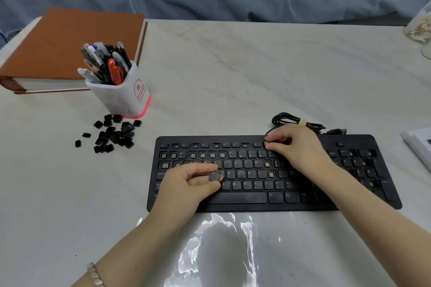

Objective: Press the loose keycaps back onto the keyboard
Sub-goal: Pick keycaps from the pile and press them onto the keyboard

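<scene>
1. Left hand [186, 184]: hovers over the left-middle letter rows of the keyboard [233, 139], fingers curled, thumb and forefinger pinching one dark keycap [214, 176] at the fingertips, cap tilted.
2. Right hand [296, 147]: on the top function row, further from the person than the left hand and to its right. Fingers curled, thumb and forefinger tips close together on something small and pale. Too blurry here, possibly a cap or a bare socket, so I cannot tell whether it grips anything.
3. Keyboard: black, lies flat under both hands on the table [233, 65]. Several bare sockets show in the number row and left letter rows beyond the left hand, and a few between the two hands.
4. Loose keycaps [114, 134]: black pile on the table, well left of the left hand and further away, apart from the keyboard.
5. Pen holder [123, 95]: white with a pink base, full of pens, just behind the pile.
6. Brown binder [70, 42]: behind the pen holder, far left.
7. Coiled cable [293, 121]: bundled just beyond the right hand, behind the keyboard's top edge.
8. Bead bracelet [94, 275] on the left wrist.
</scene>
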The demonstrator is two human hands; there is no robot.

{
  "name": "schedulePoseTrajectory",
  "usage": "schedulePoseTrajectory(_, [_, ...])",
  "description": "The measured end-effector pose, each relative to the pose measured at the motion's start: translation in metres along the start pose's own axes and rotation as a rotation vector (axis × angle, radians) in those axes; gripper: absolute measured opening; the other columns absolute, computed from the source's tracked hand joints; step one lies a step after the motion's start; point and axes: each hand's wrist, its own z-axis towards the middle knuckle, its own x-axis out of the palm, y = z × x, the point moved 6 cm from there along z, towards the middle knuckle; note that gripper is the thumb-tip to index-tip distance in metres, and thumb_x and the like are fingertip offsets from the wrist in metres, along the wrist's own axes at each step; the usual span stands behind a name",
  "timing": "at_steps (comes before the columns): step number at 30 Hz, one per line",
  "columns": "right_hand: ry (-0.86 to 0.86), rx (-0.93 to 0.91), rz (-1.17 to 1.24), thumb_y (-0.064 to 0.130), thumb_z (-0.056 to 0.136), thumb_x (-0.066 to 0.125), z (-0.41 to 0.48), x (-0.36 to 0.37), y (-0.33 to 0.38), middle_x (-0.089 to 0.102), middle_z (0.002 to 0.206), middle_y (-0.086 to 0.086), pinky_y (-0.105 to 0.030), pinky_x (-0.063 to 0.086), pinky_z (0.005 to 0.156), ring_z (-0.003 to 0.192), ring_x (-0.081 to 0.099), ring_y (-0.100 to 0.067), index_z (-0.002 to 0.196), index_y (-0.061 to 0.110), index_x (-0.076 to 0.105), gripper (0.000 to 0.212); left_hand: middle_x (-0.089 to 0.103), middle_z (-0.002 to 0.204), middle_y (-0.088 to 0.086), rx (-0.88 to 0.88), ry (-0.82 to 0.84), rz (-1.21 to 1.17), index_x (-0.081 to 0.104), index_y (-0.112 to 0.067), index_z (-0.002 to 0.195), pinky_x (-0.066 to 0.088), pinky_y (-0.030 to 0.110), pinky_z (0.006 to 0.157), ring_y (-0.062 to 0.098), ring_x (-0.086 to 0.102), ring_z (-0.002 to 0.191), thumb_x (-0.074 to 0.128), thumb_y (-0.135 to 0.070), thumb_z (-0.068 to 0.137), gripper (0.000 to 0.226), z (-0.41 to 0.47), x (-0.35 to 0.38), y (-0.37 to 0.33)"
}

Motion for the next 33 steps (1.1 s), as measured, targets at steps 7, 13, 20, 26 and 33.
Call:
schedulePoseTrajectory(7, [0.02,-0.042,-0.025,0.008,0.075,0.072,0.001,0.002,0.003,0.059,0.085,0.006,0.006,0.03,0.067,0.073,0.049,0.008,0.087,0.01,0.073,0.012,0.074,0.08,0.004,0.067,0.05,-0.086,0.07,-0.02,0.087,0.051,0.012,0.072,0.009,0.069,0.079,0.069,0.01,0.072,0.032,-0.004,0.003,-0.007])
schedulePoseTrajectory(13, [-0.026,-0.019,0.022,0.008,0.074,0.072,0.001,0.003,-0.003,0.056,0.083,0.01,0.006,0.029,0.069,0.079,0.051,-0.005,0.088,0.01,0.074,0.014,0.074,0.077,0.005,0.136,0.056,-0.139,0.069,-0.013,0.086,0.05,0.011,0.065,0.007,0.069,0.074,0.067,0.017,0.07,0.033,-0.005,0.006,-0.015])
schedulePoseTrajectory(20, [-0.172,-0.209,-0.162,0.012,0.08,0.067,-0.013,0.008,0.0,0.055,0.084,0.001,-0.014,0.033,0.073,0.083,0.048,-0.014,0.086,0.008,0.074,0.01,0.071,0.08,0.016,0.165,0.001,-0.047,0.069,-0.016,0.078,0.053,0.02,0.074,0.017,0.066,0.076,0.074,0.009,0.066,0.028,-0.003,0.008,-0.014])
schedulePoseTrajectory(26, [-0.143,-0.348,-0.293,0.022,0.078,0.04,-0.03,0.011,-0.006,0.058,0.101,-0.013,-0.037,0.044,0.08,0.097,0.043,-0.019,0.104,0.013,0.07,0.04,0.059,0.05,-0.005,0.152,-0.031,-0.016,0.068,-0.014,0.079,0.042,0.004,0.056,-0.002,0.054,0.053,0.074,0.008,0.067,0.025,-0.001,0.007,-0.012])
schedulePoseTrajectory(33, [-0.018,-0.296,-0.352,0.019,0.08,0.039,-0.025,0.007,-0.006,0.055,0.109,-0.009,-0.043,0.04,0.084,0.106,0.04,-0.02,0.106,0.021,0.069,0.04,0.068,0.06,-0.007,0.164,-0.029,0.027,0.069,-0.02,0.081,0.044,0.004,0.062,-0.003,0.062,0.062,0.075,0.003,0.069,0.027,0.002,0.008,-0.009])
